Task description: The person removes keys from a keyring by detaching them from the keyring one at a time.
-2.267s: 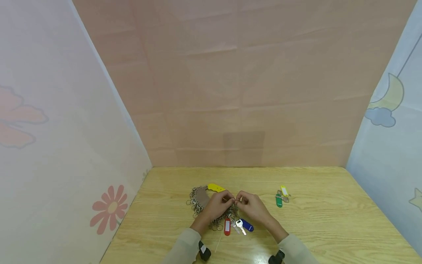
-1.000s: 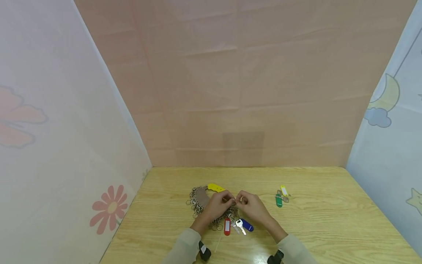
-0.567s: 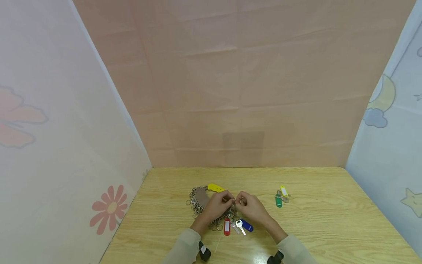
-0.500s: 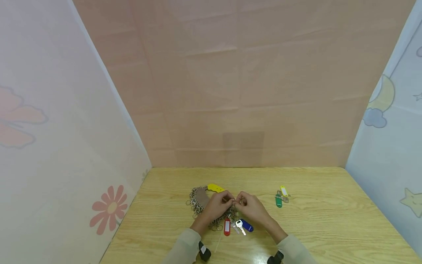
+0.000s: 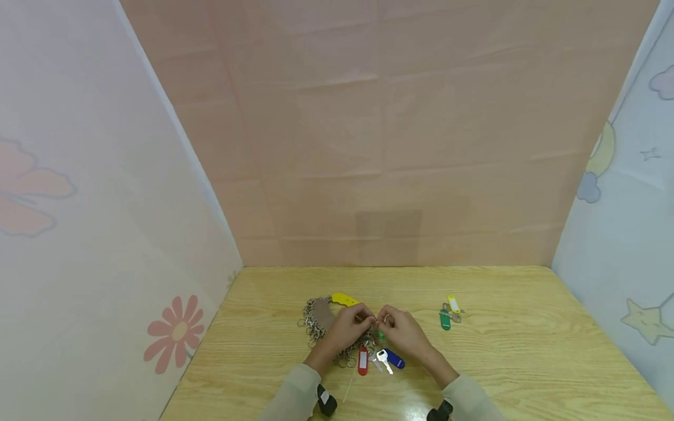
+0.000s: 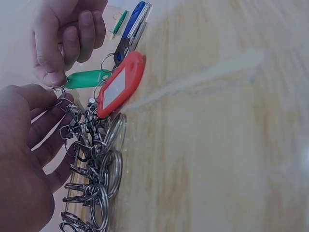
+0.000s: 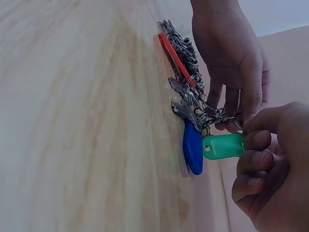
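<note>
A key holder with a curved brown panel (image 5: pixel 322 314) and a yellow end (image 5: pixel 344 300) lies on the table, its edge crowded with metal clips and rings (image 6: pixel 99 193). Over its right end, both hands meet at the fingertips. My left hand (image 5: pixel 347 326) pinches a small metal clip (image 7: pixel 222 117) at that end. Thumb and finger of my right hand (image 5: pixel 404 332) pinch a thin key ring (image 7: pixel 238 124), from which a green key tag (image 7: pixel 224 146) hangs. Just below the hands lie a red key tag (image 5: pixel 363 361), a blue key tag (image 5: pixel 395 359) and silver keys (image 5: pixel 385 361).
Farther right on the wooden table (image 5: pixel 516 351) lie a yellow key tag (image 5: pixel 454 304) and another green key tag (image 5: pixel 445 320) with keys. A pale thin strip (image 5: pixel 348 387) is near the front. Printed side walls and a plain back sheet (image 5: pixel 316 146) enclose the table.
In the head view, a bit of the green key tag now shows below the right fingers, where none showed before. The hands stay in nearly the same place. The printed right wall has shifted leftward.
</note>
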`<state>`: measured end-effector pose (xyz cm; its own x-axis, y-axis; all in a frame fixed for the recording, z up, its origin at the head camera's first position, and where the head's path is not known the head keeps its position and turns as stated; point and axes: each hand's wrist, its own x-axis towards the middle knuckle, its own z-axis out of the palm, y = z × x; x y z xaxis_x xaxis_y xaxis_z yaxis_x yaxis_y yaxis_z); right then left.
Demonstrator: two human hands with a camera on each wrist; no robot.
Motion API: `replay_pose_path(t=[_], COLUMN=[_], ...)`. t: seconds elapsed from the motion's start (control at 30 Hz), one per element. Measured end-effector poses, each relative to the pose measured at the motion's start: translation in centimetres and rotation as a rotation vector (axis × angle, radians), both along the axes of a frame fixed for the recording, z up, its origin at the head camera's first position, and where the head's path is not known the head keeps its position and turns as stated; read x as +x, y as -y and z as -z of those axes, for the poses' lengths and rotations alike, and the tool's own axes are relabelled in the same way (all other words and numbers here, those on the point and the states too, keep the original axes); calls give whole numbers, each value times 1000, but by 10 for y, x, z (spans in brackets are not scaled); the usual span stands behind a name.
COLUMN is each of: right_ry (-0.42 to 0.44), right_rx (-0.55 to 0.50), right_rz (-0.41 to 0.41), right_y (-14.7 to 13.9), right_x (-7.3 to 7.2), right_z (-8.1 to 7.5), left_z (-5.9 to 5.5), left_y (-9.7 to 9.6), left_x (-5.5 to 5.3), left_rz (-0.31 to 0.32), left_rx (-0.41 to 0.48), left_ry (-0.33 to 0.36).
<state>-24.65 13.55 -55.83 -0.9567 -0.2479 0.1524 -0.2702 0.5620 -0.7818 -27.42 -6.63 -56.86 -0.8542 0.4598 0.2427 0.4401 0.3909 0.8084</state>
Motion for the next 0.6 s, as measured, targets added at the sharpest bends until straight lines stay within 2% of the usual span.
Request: replay_pose_path(t=[0.27, 0.43, 0.6], right_ry=[-39, -25, -21], right_rx=[-32, -45, -40], right_rz=[-38, -79, -82], right_y=[-2, -4, -5], right_x=[1, 2, 3], right_z=[-1, -4, -8], left_z=[2, 1, 0], left_y=[0, 1, 1], left_x=[-1, -2, 0], left_rz=[-7, -11, -11], left_rx=[5, 4, -1], left_ry=[4, 5, 15])
